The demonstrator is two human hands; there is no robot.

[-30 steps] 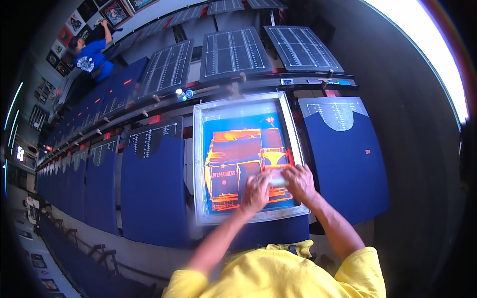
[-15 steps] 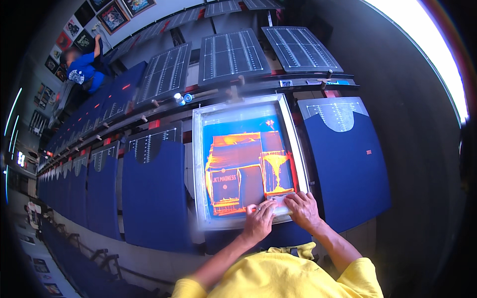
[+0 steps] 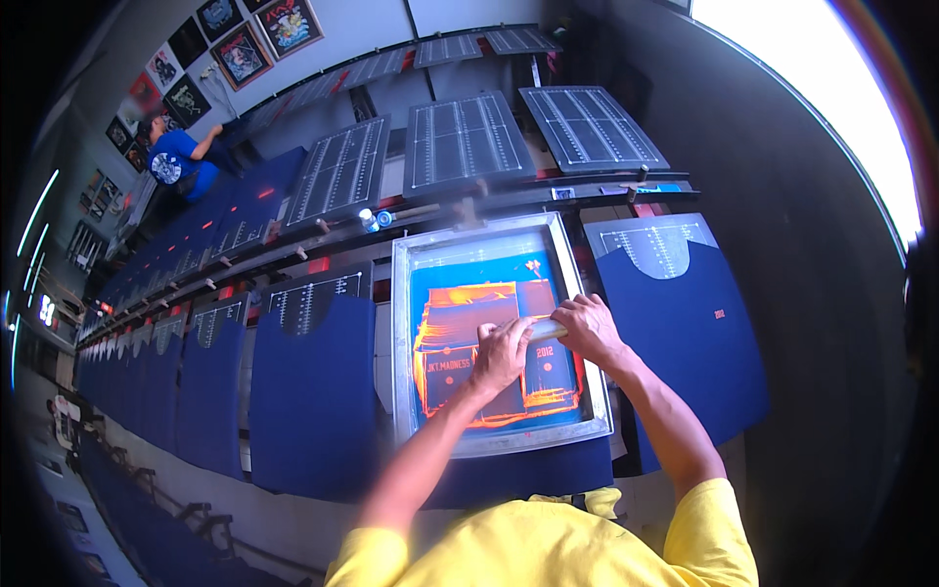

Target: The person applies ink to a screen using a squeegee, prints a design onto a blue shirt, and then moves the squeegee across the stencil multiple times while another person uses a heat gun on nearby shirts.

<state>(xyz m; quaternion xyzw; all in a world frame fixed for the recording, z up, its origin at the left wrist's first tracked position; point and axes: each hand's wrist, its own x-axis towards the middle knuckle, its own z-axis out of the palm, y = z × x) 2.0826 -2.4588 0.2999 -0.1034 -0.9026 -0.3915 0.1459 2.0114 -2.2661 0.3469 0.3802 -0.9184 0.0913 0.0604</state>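
I have the left hand (image 3: 503, 350) and right hand (image 3: 587, 327) both holding the squeegee (image 3: 548, 331) over the right side of the silk screen (image 3: 402, 342), with orange ink (image 3: 471, 293) smeared on it and dark blue cloth (image 3: 548, 476) below

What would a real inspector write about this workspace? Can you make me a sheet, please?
Surface: dark blue cloth shows under the near edge of the metal frame.
Job's things: pale bar above the framed screen; orange ink smeared across the screen.
Clutter: small bottle and round blue object by the rail beyond the frame.
Hands: left hand and right hand both grip the pale bar.
Cables: nothing seen around the frame.
Surroundings: cloth-covered board to the right; person in a blue shirt at far left; framed pictures on the wall.
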